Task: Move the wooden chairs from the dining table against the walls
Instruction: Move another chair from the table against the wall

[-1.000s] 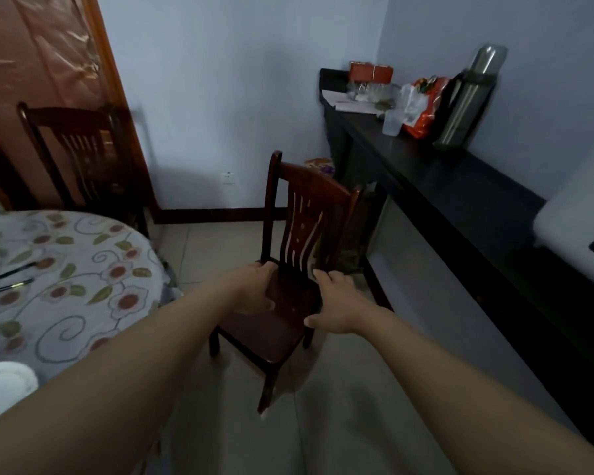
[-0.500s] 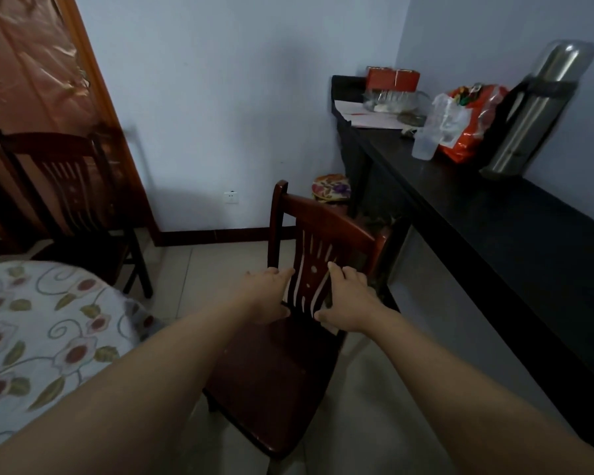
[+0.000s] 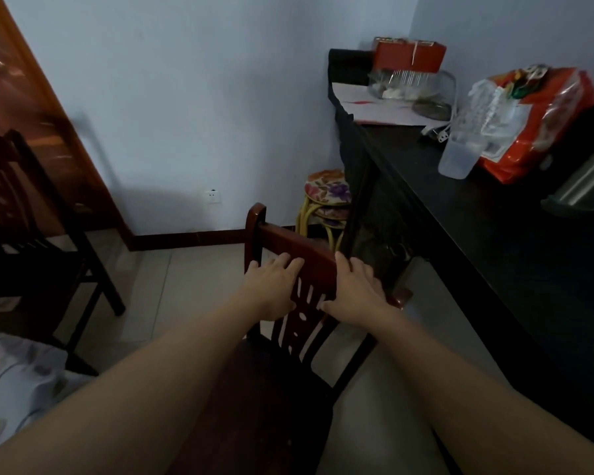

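A dark red wooden chair (image 3: 309, 250) stands right in front of me, its slatted back turned toward the far wall. My left hand (image 3: 271, 289) lies over the top rail of the backrest, fingers curled on it. My right hand (image 3: 355, 293) grips the same rail further right. A second wooden chair (image 3: 21, 234) stands at the left by the brown door. The dining table with its flowered cloth (image 3: 18, 382) shows at the lower left corner.
A long black sideboard (image 3: 494, 241) runs along the right wall, bearing a plastic cup (image 3: 460, 156), an orange bag (image 3: 535, 125), a red box (image 3: 408, 56) and a steel flask (image 3: 587, 180). Stacked flowered stools (image 3: 326, 193) fill the corner. A wall socket (image 3: 212, 196) sits low.
My hands have slid from the seat's rear up the backrest onto its top rail. The chair and I have come closer to the far wall and the corner.
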`<move>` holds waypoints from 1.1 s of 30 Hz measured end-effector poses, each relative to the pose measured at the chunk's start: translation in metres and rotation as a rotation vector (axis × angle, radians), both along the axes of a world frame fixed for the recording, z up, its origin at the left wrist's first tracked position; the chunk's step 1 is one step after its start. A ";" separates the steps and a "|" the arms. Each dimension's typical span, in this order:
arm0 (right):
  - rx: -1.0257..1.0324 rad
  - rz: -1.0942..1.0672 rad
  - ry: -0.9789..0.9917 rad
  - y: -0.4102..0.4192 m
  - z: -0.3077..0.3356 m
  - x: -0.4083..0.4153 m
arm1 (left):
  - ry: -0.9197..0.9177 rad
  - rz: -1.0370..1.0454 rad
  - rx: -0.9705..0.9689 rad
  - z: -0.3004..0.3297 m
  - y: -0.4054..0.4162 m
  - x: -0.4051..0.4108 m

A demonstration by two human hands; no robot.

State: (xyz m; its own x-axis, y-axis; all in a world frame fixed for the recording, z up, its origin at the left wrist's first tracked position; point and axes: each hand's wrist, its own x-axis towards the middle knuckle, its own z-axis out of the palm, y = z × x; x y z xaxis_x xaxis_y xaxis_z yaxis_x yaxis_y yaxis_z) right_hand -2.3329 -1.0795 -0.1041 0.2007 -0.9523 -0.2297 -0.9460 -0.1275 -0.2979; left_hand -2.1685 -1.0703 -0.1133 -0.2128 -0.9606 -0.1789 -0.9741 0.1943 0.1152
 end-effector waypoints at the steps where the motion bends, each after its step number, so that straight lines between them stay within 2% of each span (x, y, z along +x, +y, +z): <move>1: 0.002 -0.009 0.009 -0.011 -0.005 0.000 | -0.011 -0.013 0.003 -0.002 -0.013 -0.001; 10: 0.092 -0.129 0.062 -0.072 -0.048 0.012 | -0.136 -0.214 -0.039 -0.029 -0.120 0.004; 13: 0.015 -0.170 0.071 -0.085 -0.054 0.021 | -0.154 -0.272 -0.074 -0.040 -0.143 0.009; 17: -0.053 -0.208 0.089 -0.090 -0.059 0.027 | -0.073 -0.331 -0.104 -0.051 -0.159 0.016; 23: -0.051 -0.112 0.099 -0.097 -0.053 0.039 | -0.069 -0.475 -0.067 -0.041 -0.168 0.039; 27: -0.053 -0.017 0.060 -0.105 -0.038 0.065 | -0.116 -0.470 -0.018 -0.023 -0.166 0.073; 33: -0.074 0.224 0.104 -0.117 -0.010 0.126 | -0.116 -0.405 0.019 0.008 -0.149 0.140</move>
